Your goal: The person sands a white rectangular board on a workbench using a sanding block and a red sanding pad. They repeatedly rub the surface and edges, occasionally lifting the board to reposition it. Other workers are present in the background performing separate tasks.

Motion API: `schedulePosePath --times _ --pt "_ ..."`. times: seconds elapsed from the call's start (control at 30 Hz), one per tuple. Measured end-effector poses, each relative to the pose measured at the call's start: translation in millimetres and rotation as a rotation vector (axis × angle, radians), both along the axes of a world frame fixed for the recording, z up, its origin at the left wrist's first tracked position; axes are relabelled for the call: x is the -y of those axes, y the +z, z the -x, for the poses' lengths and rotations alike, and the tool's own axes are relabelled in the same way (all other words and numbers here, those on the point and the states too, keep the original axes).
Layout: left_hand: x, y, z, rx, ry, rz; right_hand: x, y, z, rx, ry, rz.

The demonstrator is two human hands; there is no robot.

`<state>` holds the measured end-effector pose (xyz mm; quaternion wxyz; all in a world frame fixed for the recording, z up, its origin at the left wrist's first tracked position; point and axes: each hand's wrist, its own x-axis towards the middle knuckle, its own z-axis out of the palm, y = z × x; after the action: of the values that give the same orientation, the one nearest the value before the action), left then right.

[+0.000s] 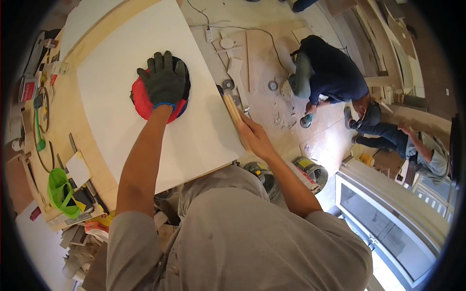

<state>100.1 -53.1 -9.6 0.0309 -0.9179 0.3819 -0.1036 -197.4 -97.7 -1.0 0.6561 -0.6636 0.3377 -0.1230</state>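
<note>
My left hand, in a dark knit glove with a blue cuff edge, lies flat with its fingers spread on a bundled red and dark blue cloth. That cloth rests on a large white panel in front of me. At the panel's right edge my bare right hand grips a long, pale wooden piece held along that edge. Its far end is blurred, so its exact kind cannot be told. My fingers partly hide its near end.
Left on the workbench lie a green bag, a green-handled tool and a glass jar. Rightward, a person bends over a power tool; another person is beyond. Buckets stand near my right arm; a cord crosses the floor.
</note>
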Motion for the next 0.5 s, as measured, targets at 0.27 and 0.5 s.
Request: schedulePosePath --times 0.27,0.5 --pt "-9 -4 -4 0.005 0.036 0.022 29 -16 -49 -0.104 0.068 -0.059" --pt "5 17 7 -0.058 -0.02 0.11 82 -37 -122 -0.13 0.059 -0.073"
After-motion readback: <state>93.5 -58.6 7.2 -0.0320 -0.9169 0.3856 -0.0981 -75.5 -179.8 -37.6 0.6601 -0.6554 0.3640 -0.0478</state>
